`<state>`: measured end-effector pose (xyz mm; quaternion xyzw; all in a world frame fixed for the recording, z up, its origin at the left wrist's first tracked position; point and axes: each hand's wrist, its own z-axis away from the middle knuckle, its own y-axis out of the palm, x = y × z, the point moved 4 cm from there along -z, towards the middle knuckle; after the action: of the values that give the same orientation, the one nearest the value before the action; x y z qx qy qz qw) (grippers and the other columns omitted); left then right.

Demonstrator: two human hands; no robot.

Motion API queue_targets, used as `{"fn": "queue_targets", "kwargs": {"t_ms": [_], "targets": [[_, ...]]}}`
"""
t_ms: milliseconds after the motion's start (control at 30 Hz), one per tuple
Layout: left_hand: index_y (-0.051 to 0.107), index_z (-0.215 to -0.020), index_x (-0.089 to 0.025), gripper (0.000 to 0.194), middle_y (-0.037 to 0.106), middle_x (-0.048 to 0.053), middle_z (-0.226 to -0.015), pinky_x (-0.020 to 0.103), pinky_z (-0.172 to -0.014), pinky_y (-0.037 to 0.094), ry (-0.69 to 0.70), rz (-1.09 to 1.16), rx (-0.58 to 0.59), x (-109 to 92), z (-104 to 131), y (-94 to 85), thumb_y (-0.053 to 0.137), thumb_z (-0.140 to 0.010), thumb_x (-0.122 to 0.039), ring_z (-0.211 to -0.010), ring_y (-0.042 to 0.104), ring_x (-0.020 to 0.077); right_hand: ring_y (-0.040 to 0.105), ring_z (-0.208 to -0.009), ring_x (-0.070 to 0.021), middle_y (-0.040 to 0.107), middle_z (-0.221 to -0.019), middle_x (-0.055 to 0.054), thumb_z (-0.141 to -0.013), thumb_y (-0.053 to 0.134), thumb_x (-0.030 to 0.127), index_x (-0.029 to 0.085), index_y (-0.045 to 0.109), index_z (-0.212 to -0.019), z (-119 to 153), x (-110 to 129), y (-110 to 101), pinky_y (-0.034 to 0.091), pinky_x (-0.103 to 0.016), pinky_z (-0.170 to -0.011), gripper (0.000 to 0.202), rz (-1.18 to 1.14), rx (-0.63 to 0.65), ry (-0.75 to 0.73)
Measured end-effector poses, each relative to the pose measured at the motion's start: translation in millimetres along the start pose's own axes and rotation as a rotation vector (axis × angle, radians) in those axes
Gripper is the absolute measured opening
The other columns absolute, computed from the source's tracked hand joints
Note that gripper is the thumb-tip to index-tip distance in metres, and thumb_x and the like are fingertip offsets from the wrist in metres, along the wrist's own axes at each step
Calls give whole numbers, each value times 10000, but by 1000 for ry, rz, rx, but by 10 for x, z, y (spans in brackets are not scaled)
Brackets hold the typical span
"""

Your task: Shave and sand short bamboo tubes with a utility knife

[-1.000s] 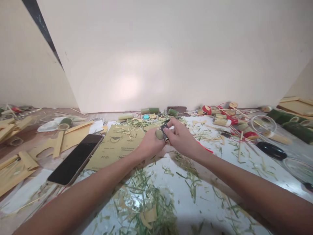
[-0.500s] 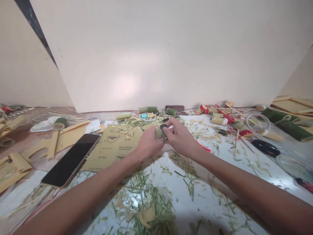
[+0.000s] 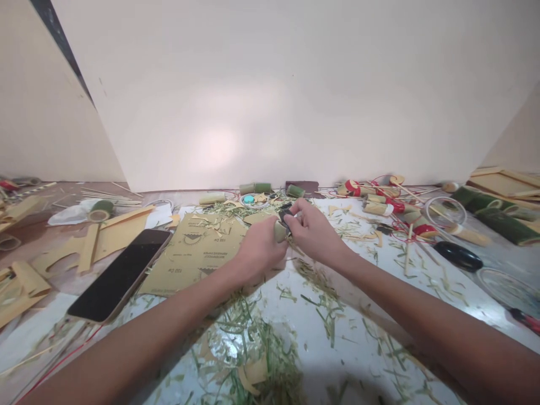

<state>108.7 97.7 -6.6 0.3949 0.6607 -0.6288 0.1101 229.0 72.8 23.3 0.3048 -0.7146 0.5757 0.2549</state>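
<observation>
Near the middle of the view, my left hand [image 3: 260,247] is closed around a short pale-green bamboo piece [image 3: 279,231], whose end shows above the fist. Close against it, my right hand [image 3: 317,233] pinches a small black tool [image 3: 285,212] between thumb and fingers. The tool lies at the bamboo's far side; its working edge is hidden, so I cannot tell its exact kind. Green shavings [image 3: 270,349] lie thickly on the white sheet [image 3: 312,332] below my hands.
Sandpaper sheets [image 3: 192,253] and a phone [image 3: 120,275] lie left of my hands. Cut bamboo pieces [image 3: 255,188] stand along the back. Red-banded bamboo parts with sticks [image 3: 379,207], a black oval object [image 3: 458,256] and green bamboo tubes [image 3: 506,222] lie right. A white panel [image 3: 291,101] rises behind.
The black tool and my right hand have shifted slightly away from me along the bamboo piece. My left hand keeps its grip, with the bamboo turned a little.
</observation>
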Motion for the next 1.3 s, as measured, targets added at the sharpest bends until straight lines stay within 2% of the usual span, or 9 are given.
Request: {"fn": "queue_targets", "kwargs": {"t_ms": [333,633,767,900,1100,1167,1300], "targets": [[514,-750,-207,40,612,13,-690,266,-516,306,-7,-93,-14,17,16,-10,528,-768,-239,-629,552,177,390,-489,-141,398,-522,78,-863,488,267,249,406,-780,24,-10,21,254,-272,-480,118,10,4,2],[529,-819,-217,95,654,19,-755,274,-548,333,-1,-123,-5,4,49,-4,565,-734,-233,-678,585,197,366,-447,-132,352,-478,97,-877,484,267,253,390,-782,-12,-19,16,246,-267,-441,134,-8,1,23],[525,-794,-218,41,644,14,-735,273,-549,336,5,-128,5,15,39,-2,530,-762,-243,-663,576,189,377,-460,-133,363,-486,96,-877,490,270,254,398,-786,7,-11,14,254,-266,-447,130,-3,6,17],[529,-835,-219,98,647,18,-755,274,-544,327,8,-153,8,18,37,4,543,-740,-242,-671,575,195,379,-465,-134,361,-486,94,-875,489,265,252,391,-776,11,-23,-1,254,-267,-451,140,3,0,19],[521,-831,-218,134,642,21,-738,276,-540,310,49,-166,13,-26,61,12,568,-705,-224,-652,564,197,376,-452,-131,363,-482,94,-874,487,266,251,387,-772,-4,8,-11,251,-262,-444,144,-4,-7,15],[514,-788,-220,82,629,8,-703,270,-537,313,62,-129,26,-33,59,9,550,-715,-208,-627,551,182,374,-446,-130,359,-480,94,-884,476,281,253,395,-785,6,45,-16,244,-257,-437,131,-14,7,-5],[475,-718,-214,60,582,-12,-659,256,-530,324,23,-65,-5,22,35,-40,532,-712,-197,-605,521,157,370,-436,-125,374,-483,97,-886,482,305,256,405,-818,-4,47,-102,238,-248,-437,113,-46,-30,-14]]}}
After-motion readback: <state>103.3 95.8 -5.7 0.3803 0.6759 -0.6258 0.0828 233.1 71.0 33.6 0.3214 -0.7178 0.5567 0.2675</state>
